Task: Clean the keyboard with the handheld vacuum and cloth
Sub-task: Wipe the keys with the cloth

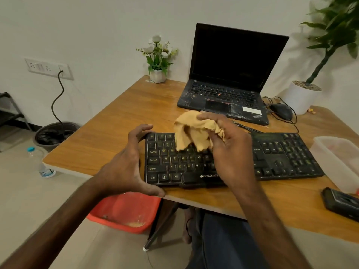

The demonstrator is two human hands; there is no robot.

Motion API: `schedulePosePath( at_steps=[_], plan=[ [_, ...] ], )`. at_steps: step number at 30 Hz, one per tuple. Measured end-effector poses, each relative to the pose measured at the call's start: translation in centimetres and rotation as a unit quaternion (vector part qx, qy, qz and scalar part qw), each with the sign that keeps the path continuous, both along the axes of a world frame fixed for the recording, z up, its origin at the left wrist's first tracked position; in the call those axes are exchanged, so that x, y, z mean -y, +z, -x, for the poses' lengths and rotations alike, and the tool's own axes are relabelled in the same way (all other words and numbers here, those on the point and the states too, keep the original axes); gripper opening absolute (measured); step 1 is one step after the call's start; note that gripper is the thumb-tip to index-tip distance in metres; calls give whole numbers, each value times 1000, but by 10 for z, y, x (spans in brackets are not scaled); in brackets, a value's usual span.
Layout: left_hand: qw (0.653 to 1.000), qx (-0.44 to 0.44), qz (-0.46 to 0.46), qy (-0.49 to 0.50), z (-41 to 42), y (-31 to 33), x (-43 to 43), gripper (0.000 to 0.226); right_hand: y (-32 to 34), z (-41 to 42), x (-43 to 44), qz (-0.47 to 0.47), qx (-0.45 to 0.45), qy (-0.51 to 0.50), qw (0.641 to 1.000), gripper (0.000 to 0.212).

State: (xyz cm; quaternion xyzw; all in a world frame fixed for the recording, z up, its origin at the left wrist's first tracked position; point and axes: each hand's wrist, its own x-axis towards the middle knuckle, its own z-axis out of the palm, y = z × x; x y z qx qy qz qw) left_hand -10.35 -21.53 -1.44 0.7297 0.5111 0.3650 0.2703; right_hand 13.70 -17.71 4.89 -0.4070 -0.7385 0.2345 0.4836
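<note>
**Two hands at a keyboard, one with a cloth**

Two hands work at a black keyboard (pixel 281 158) that lies flat near the front edge of a wooden table (pixel 126 105), its long side running left to right. A tan cloth (pixel 189 131) is bunched in the right hand (pixel 231 150), whose fingers are curled around it; the loose folds hang down onto the upper letter rows, left of centre. The left hand (pixel 126 164) spans the keyboard's left end, thumb at the near corner and curled fingers at the far corner, bracing it.

Behind the keyboard stands an open laptop (pixel 229 78) with a dark screen. A black mouse (pixel 281 111) with its cable lies just right of the laptop. A small white pot of white flowers (pixel 158 59) sits at the table's far corner. To the right of the keyboard is a clear plastic container (pixel 338 160), and nearer the front edge a dark device (pixel 342 204), too cropped to identify.

Under the table is a red tub (pixel 124 212). On the floor to the left are a dark bin (pixel 54 134) and a plastic bottle (pixel 41 164).
</note>
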Motion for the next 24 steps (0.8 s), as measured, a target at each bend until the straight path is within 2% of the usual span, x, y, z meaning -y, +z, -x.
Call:
schedulePosePath(
  at_steps=[2,4,5,7,9,11,13,16,18,20,21,23,24],
  plan=[
    [1000,-6,-12,7,0,0,0,143,-16,5,0,-2,73,-13,997,51],
    [1000,-5,-13,10,1,-2,-1,143,-33,11,18,-21,193,58,979,56],
    [1000,-4,-11,8,0,-2,-1,143,-39,10,29,-33,222,106,969,56],
    [1000,-10,-13,5,0,-3,-2,140,-39,3,49,15,213,205,955,50],
    [1000,-15,-18,6,1,-4,-3,136,-27,-9,61,90,173,251,948,42],
    [1000,-10,-10,1,1,-4,-3,134,-14,-21,57,136,105,206,963,38],
    [1000,-5,8,-1,1,-3,-2,133,-3,-34,38,164,-12,109,980,37],
    [999,1,38,-9,2,-2,-3,133,9,-53,1,120,-150,-80,978,29],
    [998,0,53,-15,2,-2,-5,134,7,-59,-14,71,-155,-152,974,29],
    [997,-3,69,-18,2,-2,-7,134,-6,-52,-18,71,-52,-151,985,34],
    [997,-6,73,-17,3,-1,-8,133,-16,-45,-17,86,36,-140,986,37],
    [997,-10,75,-12,3,0,-8,132,-32,-27,-9,90,220,-129,963,43],
    [997,-10,78,-9,2,0,-8,131,-33,-18,-4,80,271,-135,950,45]
  ],
)
